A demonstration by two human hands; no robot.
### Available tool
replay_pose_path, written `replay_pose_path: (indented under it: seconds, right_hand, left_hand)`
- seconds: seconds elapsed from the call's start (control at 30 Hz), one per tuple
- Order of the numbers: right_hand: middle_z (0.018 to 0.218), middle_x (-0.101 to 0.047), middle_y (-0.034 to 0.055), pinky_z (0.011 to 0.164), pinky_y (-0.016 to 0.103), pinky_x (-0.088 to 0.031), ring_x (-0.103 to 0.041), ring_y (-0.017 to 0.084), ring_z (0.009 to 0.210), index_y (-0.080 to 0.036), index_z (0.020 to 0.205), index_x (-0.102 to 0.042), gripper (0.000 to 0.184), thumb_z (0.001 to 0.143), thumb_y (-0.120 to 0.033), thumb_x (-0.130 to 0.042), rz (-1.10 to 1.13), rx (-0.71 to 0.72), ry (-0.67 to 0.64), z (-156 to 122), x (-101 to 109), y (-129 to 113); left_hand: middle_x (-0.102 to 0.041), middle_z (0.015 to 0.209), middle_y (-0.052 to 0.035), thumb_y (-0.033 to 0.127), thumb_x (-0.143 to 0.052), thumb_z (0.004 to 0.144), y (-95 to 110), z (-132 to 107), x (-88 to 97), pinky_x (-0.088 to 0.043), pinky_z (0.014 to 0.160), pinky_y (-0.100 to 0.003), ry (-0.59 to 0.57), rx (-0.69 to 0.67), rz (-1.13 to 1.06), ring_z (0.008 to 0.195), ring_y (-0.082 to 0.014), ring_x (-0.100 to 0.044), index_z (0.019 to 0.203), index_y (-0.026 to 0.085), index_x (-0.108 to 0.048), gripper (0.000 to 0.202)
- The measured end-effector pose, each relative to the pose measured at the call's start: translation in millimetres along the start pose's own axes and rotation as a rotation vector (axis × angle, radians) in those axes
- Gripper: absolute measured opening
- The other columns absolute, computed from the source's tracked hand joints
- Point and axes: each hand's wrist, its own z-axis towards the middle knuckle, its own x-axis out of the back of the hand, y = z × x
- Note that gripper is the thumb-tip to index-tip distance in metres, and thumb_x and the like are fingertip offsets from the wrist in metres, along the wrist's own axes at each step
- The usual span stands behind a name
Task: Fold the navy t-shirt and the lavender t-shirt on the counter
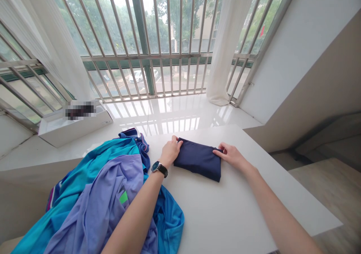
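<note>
A dark navy garment [199, 159], folded into a compact rectangle, lies on the white table [220, 212]. My left hand [170, 151] pinches its far left corner, thumb on top. At the far right corner, my right hand [229, 154] grips the cloth between thumb and fingers. What kind of garment it is cannot be told from the folded shape. Left of it, close to my left forearm, a loose heap of clothes spreads over the table: a teal garment [113, 152], a lavender garment [113, 186] and a blue garment [169, 212]. A collar with a button shows at the heap's far end.
A white box [76, 128] with a blurred-out item on top stands at the left on the glossy windowsill [175, 113]. Behind are metal window bars [158, 77] and white curtains [221, 58]. The table's right edge slants toward me, with floor [329, 186] beyond.
</note>
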Motion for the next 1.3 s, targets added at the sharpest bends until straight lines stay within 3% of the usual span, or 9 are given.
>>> replay_pose_path:
  seconds: [0.2,0.37,0.53,0.7,0.83,0.97,1.03,1.13,1.3]
  right_hand:
    - [0.093,-0.069,0.0049,0.065,0.033,-0.046,-0.051,0.015,0.059,-0.025,0.091,-0.063,0.032,0.08,-0.055,-0.059,-0.002,0.042,0.036,1.1,1.4,-3.0]
    - [0.062,-0.064,0.0012,0.059,0.03,-0.042,-0.054,0.017,0.06,-0.022,0.062,-0.059,0.039,0.08,-0.056,-0.057,-0.009,-0.008,-0.159,-6.1,7.2,-7.4]
    - [0.057,-0.065,0.0002,0.055,0.028,-0.04,-0.055,0.016,0.056,-0.021,0.056,-0.058,0.035,0.081,-0.045,-0.053,0.011,-0.029,-0.369,-14.7,13.0,-10.4]
    - [0.062,-0.067,0.0016,0.055,0.029,-0.038,-0.057,0.017,0.057,-0.023,0.066,-0.063,0.024,0.082,-0.037,-0.051,-0.141,-0.016,-0.102,-13.2,17.4,-15.6]
    - [0.07,-0.071,0.0026,0.06,0.03,-0.04,-0.062,0.02,0.063,-0.026,0.076,-0.067,0.024,0.085,-0.04,-0.051,-0.244,0.003,0.116,-11.8,16.3,-30.3]
    - [0.072,-0.071,0.0037,0.065,0.031,-0.047,-0.064,0.02,0.065,-0.024,0.082,-0.068,0.029,0.09,-0.042,-0.048,-0.176,0.09,0.247,-11.7,7.5,-46.5]
    - [0.087,-0.073,0.0063,0.076,0.034,-0.051,-0.067,0.022,0.082,-0.022,0.091,-0.069,0.031,0.093,-0.042,-0.045,-0.117,0.215,0.256,-9.9,-1.3,-48.5]
    - [0.121,-0.068,0.0099,0.1,0.042,-0.046,-0.059,0.025,0.117,-0.021,0.113,-0.067,0.039,0.097,-0.04,-0.037,-0.154,0.374,0.151,-4.8,-18.0,-36.6]
    - [0.144,-0.053,0.0084,0.111,0.05,-0.038,-0.042,0.028,0.137,-0.021,0.137,-0.054,0.052,0.098,-0.04,-0.027,-0.361,0.261,-0.017,4.1,-38.3,7.0]
  left_hand:
    - [-0.065,0.105,-0.0131,0.032,-0.039,0.098,42.5,-19.1,20.1,-0.04,0.089,-0.039,0.14,-0.22,0.107,0.102,-0.0273,-0.057,0.105,0.017,-0.06,0.027]
    - [-0.064,0.106,-0.0203,0.05,-0.043,0.095,67.4,-43.7,-6.2,-0.042,0.087,-0.046,-0.025,-0.317,0.23,0.102,-0.0349,-0.055,0.103,0.011,-0.065,0.046]
    - [-0.049,0.142,-0.0184,0.063,-0.04,0.091,54.6,-49.9,-31.1,-0.03,0.108,-0.049,-0.021,-0.45,0.194,0.132,-0.0358,-0.041,0.135,0.013,-0.051,0.067]
    - [-0.034,0.154,-0.0201,0.091,-0.038,0.069,47.7,-52.6,-38.8,-0.013,0.117,-0.053,-0.045,-0.534,0.175,0.143,-0.0377,-0.025,0.147,0.011,-0.038,0.112]
    - [-0.03,0.155,-0.0226,0.099,-0.04,0.054,56.7,-61.8,-41.9,-0.01,0.117,-0.056,-0.097,-0.631,0.176,0.144,-0.0407,-0.02,0.149,0.009,-0.032,0.131]
    - [-0.03,0.155,-0.0221,0.096,-0.036,0.061,69.8,-74.7,-41.5,-0.011,0.117,-0.057,-0.122,-0.737,0.184,0.144,-0.0401,-0.021,0.149,0.008,-0.03,0.125]
    - [-0.035,0.153,-0.0211,0.093,-0.035,0.067,74.9,-79.0,-40.2,-0.012,0.117,-0.054,-0.099,-0.792,0.162,0.143,-0.0381,-0.025,0.148,0.008,-0.031,0.117]
    - [-0.049,0.143,-0.0177,0.089,-0.038,0.072,78.6,-79.4,-38.1,-0.014,0.119,-0.046,-0.091,-0.9,0.087,0.139,-0.0324,-0.036,0.141,0.011,-0.042,0.105]
    - [-0.056,0.137,-0.0136,0.083,-0.04,0.079,73.1,-68.0,-32.9,-0.023,0.117,-0.042,-0.129,-0.896,0.049,0.132,-0.0288,-0.045,0.133,0.015,-0.052,0.087]
